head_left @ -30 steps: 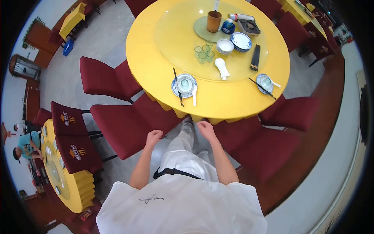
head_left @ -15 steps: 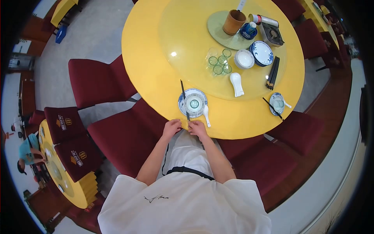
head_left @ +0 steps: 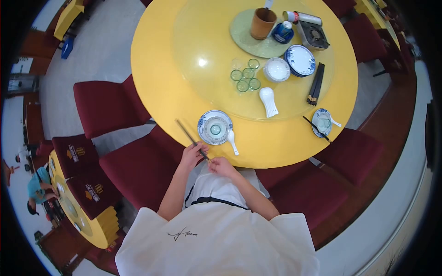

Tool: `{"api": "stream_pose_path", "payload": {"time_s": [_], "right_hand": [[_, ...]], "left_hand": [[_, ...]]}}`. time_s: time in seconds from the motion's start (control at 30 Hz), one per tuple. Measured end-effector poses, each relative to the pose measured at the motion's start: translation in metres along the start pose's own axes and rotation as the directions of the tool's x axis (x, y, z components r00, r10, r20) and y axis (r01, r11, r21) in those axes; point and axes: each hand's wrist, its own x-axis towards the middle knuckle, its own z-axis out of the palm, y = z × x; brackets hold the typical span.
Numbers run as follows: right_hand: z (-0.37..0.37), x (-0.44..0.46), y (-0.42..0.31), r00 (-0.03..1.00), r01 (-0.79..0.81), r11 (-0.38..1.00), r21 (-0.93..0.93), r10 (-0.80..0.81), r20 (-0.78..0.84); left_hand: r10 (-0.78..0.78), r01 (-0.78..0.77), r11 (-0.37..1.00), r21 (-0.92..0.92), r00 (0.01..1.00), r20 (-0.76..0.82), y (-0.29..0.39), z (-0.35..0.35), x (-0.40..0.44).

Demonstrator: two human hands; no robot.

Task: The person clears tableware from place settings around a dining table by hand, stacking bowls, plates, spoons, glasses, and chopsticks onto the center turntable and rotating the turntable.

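Chopsticks (head_left: 186, 131) up in both hands, over the near table (head_left: 269, 149) edge, left of plate (head_left: 201, 123). Left hand (head_left: 191, 156): fingers clamped partway along. Right hand (head_left: 222, 166): fingers pinched at near end. Spoon (head_left: 233, 143) beside plate, bowl (head_left: 224, 135) on it.

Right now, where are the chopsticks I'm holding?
In the head view, the chopsticks slant from your right hand up through your left hand, just left of the blue-patterned plate nearest you.
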Motion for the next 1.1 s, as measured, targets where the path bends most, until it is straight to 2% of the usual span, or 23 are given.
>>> {"api": "stream_pose_path", "payload": {"time_s": [0.1,0.2,0.33,0.4,0.5,0.57,0.63,0.7,0.73,0.83,0.87,0.97,1.03,1.1], "right_hand": [[-0.010,-0.031,-0.020,0.999,-0.026,1.000,0.003,0.026,0.036],[-0.021,-0.050,-0.031,1.000,0.003,0.998,-0.066,-0.002,0.020],[-0.034,-0.084,-0.060,0.983,0.138,0.962,0.235,-0.105,-0.148],[-0.049,-0.101,-0.074,0.951,0.234,0.911,0.339,-0.143,-0.273],[-0.085,-0.130,-0.086,0.853,0.321,0.912,0.255,-0.162,-0.496],[-0.110,-0.147,-0.089,0.745,0.397,0.890,0.226,-0.168,-0.646],[-0.137,-0.164,-0.096,0.635,0.443,0.875,0.196,-0.152,-0.757],[-0.169,-0.178,-0.103,0.622,0.419,0.886,0.200,-0.120,-0.773],[-0.185,-0.181,-0.102,0.621,0.416,0.883,0.219,-0.100,-0.778],[-0.241,-0.175,-0.091,0.573,0.445,0.874,0.197,-0.108,-0.812],[-0.266,-0.171,-0.087,0.553,0.456,0.873,0.172,-0.127,-0.824],[-0.349,-0.154,-0.101,0.474,0.315,0.946,0.072,-0.092,-0.876],[-0.393,-0.143,-0.129,0.397,0.063,0.995,-0.077,-0.095,-0.913],[-0.437,-0.118,-0.133,0.344,-0.176,0.956,-0.233,-0.162,-0.925]], "left_hand": [[0.088,-0.091,0.993,-0.077,0.995,-0.049,0.018,0.013,-0.019],[0.172,-0.175,0.983,-0.046,0.983,-0.066,0.052,0.047,-0.037],[0.279,-0.287,0.956,0.060,0.953,0.119,0.076,0.116,-0.038],[0.262,-0.300,0.946,0.121,0.930,0.259,0.076,0.168,-0.027],[0.170,-0.311,0.928,0.207,0.845,0.507,0.067,0.248,-0.005],[0.030,-0.233,0.941,0.247,0.781,0.623,0.055,0.302,0.011],[-0.074,-0.192,0.932,0.308,0.729,0.680,0.038,0.347,0.023],[-0.139,-0.189,0.905,0.382,0.717,0.683,0.023,0.386,0.034],[-0.128,-0.207,0.895,0.395,0.730,0.671,0.020,0.400,0.039],[0.179,-0.535,0.671,0.514,0.789,0.587,0.009,0.424,0.060],[0.251,-0.541,0.687,0.484,0.803,0.541,0.011,0.424,0.064],[0.162,-0.557,0.672,0.488,0.753,0.637,0.042,0.402,0.069],[0.074,-0.439,0.764,0.473,0.788,0.611,0.060,0.375,0.061],[0.048,-0.353,0.787,0.505,0.853,0.520,0.064,0.341,0.060]]}}
